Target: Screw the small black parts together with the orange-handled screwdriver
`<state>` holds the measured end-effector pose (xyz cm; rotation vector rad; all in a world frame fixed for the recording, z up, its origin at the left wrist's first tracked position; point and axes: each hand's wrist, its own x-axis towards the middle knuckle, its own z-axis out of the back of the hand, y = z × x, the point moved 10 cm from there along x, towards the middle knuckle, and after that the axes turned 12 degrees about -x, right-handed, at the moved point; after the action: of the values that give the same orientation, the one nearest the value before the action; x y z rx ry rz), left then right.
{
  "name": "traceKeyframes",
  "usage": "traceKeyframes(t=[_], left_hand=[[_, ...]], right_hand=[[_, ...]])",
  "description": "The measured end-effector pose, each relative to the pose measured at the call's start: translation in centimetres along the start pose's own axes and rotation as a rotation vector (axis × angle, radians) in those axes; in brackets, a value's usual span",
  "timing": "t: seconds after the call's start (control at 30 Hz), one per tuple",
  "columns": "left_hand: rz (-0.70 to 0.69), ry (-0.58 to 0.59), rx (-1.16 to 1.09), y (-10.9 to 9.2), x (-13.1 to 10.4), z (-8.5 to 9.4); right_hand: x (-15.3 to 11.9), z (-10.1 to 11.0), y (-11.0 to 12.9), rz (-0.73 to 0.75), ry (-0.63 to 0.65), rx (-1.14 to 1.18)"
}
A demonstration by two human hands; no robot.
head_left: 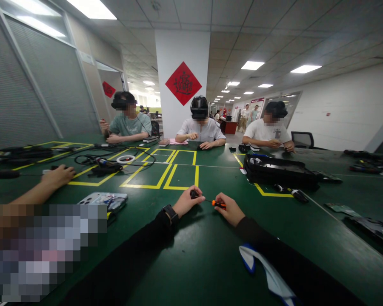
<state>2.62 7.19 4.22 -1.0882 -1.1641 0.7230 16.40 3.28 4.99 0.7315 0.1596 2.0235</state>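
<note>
In the head view, my right hand [231, 210] is closed around the orange and black handle of a screwdriver [218, 205]. Its thin dark shaft points left, toward my left hand [187, 203]. The fingers of that hand are wrapped round a small black part [194, 194], whose exact kind I cannot make out. The screwdriver's tip reaches my left fingertips; whether it touches the black part is hidden. Both hands are just above the green tabletop [191, 263]. A dark watch [170, 213] sits on my left wrist.
A blue and white strap-like cloth [268, 272] lies beside my right forearm. A black tray [281, 170] stands at the right, with black tools [293, 193] before it. Left are a phone [104, 199], cables [105, 163] and a co-worker's hand [59, 175]. Several people sit opposite.
</note>
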Motion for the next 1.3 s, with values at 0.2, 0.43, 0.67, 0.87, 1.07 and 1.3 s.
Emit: traceKeyframes(t=[0.2,0.43,0.67,0.87,1.07,1.3], left_hand=[[-0.047,-0.018,0.052,0.2,0.3,0.5],[-0.053,-0.055,0.079,0.9,0.5,1.0],[-0.054,-0.039,0.137,0.3,0.3,0.6],[-0.035,-0.058,0.159,0.1,0.1,0.7],[-0.051,-0.028,0.152,0.2,0.2,0.5],[-0.049,-0.053,0.159,0.3,0.3,0.8]], right_hand=[[0.6,0.0,-0.4,0.006,-0.005,-0.023],[0.4,0.0,-0.9,-0.009,-0.012,0.027],[0.6,0.4,-1.1,-0.024,-0.038,-0.001],[0.7,0.0,-0.9,0.02,-0.003,-0.064],[0.4,0.1,-1.6,-0.067,-0.03,-0.02],[0.9,0.1,-1.0,0.008,-0.029,-0.057]])
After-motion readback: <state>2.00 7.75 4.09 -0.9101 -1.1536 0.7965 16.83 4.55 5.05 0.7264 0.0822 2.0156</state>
